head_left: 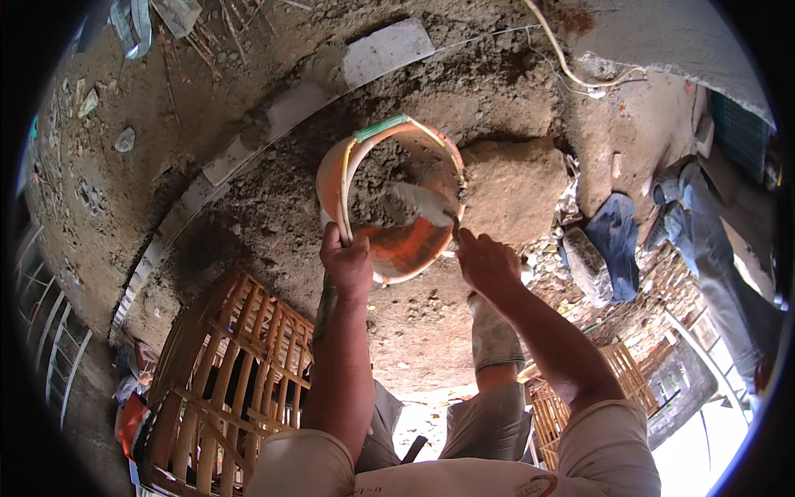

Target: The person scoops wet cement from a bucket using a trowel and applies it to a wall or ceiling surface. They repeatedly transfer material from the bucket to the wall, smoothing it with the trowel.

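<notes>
An orange bucket (334, 184) with a pale rim is tilted, its mouth facing me. Its wire handle with a green grip (382, 128) lies along the far rim. Grey-brown mortar (373, 186) clings inside, and the orange inner wall shows at the near side. My left hand (348, 263) is closed on the bucket's near-left rim, beside the handle wire. My right hand (490, 263) is closed around the handle of a trowel at the near-right rim. The trowel's blade (421, 203), smeared with mortar, reaches into the bucket. Most of the trowel's handle is hidden by my fingers.
A curved row of pale blocks (387, 51) with a string along it runs beyond the bucket. Slatted wooden crates (240, 356) stand near left. At right lie a stone block (585, 265) and blue cloth (614, 240); another person's jeans-clad leg (716, 257) shows farther right.
</notes>
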`<state>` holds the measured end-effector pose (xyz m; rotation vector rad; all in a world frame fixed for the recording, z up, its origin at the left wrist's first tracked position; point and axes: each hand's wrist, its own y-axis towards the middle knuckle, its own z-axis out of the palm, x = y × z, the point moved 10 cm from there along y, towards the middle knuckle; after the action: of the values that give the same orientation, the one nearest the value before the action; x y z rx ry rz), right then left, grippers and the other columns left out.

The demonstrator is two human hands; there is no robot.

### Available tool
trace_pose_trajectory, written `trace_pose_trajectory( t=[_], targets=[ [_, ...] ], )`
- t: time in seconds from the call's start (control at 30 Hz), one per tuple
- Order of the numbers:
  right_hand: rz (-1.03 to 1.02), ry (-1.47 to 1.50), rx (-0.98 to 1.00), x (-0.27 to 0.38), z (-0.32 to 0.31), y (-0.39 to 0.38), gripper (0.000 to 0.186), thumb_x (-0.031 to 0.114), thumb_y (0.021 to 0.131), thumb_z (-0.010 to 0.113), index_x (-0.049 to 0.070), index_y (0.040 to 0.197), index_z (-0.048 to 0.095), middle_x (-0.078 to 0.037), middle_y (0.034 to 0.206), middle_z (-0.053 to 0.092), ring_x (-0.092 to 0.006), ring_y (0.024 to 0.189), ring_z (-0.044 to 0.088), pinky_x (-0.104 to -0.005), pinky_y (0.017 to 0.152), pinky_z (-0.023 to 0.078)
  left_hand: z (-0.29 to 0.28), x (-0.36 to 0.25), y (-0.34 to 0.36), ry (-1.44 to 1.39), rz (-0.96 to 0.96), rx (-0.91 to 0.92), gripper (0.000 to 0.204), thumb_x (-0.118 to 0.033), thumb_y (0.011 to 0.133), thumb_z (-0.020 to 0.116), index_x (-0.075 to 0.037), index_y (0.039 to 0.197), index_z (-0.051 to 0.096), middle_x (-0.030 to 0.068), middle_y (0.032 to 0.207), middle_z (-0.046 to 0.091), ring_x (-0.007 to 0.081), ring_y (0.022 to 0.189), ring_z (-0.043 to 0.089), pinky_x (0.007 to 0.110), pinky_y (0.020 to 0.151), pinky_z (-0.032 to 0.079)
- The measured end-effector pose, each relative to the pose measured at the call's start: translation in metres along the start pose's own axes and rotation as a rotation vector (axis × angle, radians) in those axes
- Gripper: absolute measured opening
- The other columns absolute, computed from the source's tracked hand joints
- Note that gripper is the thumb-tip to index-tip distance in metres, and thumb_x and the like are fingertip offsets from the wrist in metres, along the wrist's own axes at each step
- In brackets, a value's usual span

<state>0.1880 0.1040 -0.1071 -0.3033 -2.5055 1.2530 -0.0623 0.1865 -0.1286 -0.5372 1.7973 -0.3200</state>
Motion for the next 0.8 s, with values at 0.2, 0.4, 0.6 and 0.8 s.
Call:
trace_pose_trajectory(
  t=[0.2,0.4,0.6,0.8],
  targets=[
    [-0.038,-0.176,0.057,0.006,0.008,0.074,0.025,0.016,0.093,0.053,0.007,0.116,0.057,-0.015,0.093,0.068,-0.0319,0.082,0.071,-0.0428,0.067,0.057,0.013,-0.013,-0.001,0.056,0.124,0.067,0.029,0.013,0.072,0.054,-0.008,0.068,0.035,-0.0045,0.064,0.031,0.0064,0.06,0.028,0.024,0.053,0.028],
    [-0.135,-0.035,0.324,0.014,0.053,0.076,0.028,0.019,0.093,0.052,0.011,0.12,0.058,-0.012,0.104,0.068,-0.0281,0.099,0.067,-0.0408,0.081,0.055,0.009,0.001,0.001,0.048,0.129,0.114,0.028,0.014,0.072,0.056,-0.008,0.07,0.038,-0.0054,0.066,0.032,0.005,0.062,0.029,0.023,0.054,0.03],
    [-0.432,0.156,0.285,0.037,0.073,0.065,0.031,0.023,0.092,0.056,0.011,0.12,0.058,-0.01,0.11,0.067,-0.0275,0.097,0.065,-0.04,0.081,0.055,0.005,0.009,0.006,0.035,0.061,0.106,0.025,0.012,0.075,0.055,-0.009,0.072,0.042,-0.0071,0.069,0.035,0.0014,0.063,0.03,0.02,0.053,0.03],
    [-0.382,0.51,0.28,0.053,0.079,0.061,0.039,0.024,0.087,0.064,0.009,0.123,0.058,-0.016,0.1,0.068,-0.0331,0.092,0.067,-0.0425,0.082,0.054,-0.001,0.001,0.014,0.094,-0.047,0.038,0.025,0.007,0.074,0.058,-0.009,0.07,0.038,-0.0052,0.065,0.033,0.0044,0.061,0.029,0.023,0.052,0.03]
  ],
)
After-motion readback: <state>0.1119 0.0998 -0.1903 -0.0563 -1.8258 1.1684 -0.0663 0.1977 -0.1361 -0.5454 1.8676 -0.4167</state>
